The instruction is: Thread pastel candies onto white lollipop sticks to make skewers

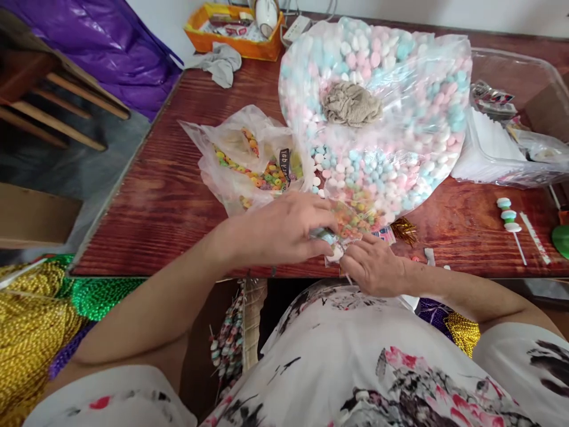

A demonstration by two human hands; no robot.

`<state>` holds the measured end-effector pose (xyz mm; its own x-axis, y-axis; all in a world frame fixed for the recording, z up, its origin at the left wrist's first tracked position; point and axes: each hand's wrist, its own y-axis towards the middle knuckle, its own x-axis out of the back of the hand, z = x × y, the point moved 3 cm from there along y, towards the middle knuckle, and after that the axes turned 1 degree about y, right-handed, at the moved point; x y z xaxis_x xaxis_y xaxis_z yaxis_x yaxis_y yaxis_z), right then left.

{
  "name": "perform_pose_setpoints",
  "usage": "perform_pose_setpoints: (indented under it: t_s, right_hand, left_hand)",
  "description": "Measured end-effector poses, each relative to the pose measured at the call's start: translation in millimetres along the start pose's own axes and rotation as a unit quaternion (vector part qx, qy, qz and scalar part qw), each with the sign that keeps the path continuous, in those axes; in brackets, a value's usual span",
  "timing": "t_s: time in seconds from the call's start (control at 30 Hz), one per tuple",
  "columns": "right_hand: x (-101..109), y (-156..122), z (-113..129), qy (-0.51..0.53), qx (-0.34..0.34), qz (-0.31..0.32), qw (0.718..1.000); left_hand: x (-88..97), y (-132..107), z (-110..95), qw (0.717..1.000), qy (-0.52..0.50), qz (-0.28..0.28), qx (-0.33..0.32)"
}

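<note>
My left hand point(280, 231) and my right hand point(376, 267) meet at the near edge of the wooden table point(169, 196). Their fingers pinch together on a thin white stick with small candy pieces point(335, 252) threaded on it. Right behind them lies a big clear bag of pink, blue and white candy pieces point(377, 118), with a beige cloth point(351, 104) on top. A smaller clear bag of colourful ring candies point(253, 163) lies open to the left of it.
A finished candy stick point(511, 225) lies at the right, next to a clear plastic tub point(511, 118) of wrappers. An orange tray point(235, 29) and a grey rag point(220, 62) are at the back. Gold and green bead strings point(40, 314) pile at my left.
</note>
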<state>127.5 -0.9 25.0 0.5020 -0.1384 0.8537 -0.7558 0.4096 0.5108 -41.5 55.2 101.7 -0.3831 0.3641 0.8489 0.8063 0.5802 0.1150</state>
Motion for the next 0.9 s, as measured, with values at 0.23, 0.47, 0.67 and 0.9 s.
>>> perform_pose_setpoints:
  t_s: [0.23, 0.47, 0.67, 0.9]
  right_hand:
    - [5.9, 16.8, -39.0, 0.355, -0.295, -0.141, 0.876]
    - [-18.3, 11.2, -23.2, 0.383, -0.31, -0.168, 0.854]
    - [-17.7, 12.6, -21.4, 0.24, -0.247, -0.268, 0.9]
    - [-24.1, 7.8, -5.7, 0.252, -0.221, -0.243, 0.91]
  left_hand:
    - [-83.3, -8.5, -2.2, 0.99, 0.097, -0.043, -0.091]
    - [-58.8, -14.3, 41.7, 0.897, -0.243, -0.368, 0.044]
    - [-105.8, -27.5, 23.9, 0.841, -0.494, -0.156, 0.155]
    - [-107.9, -36.9, 23.1, 0.655, -0.699, -0.2, 0.209]
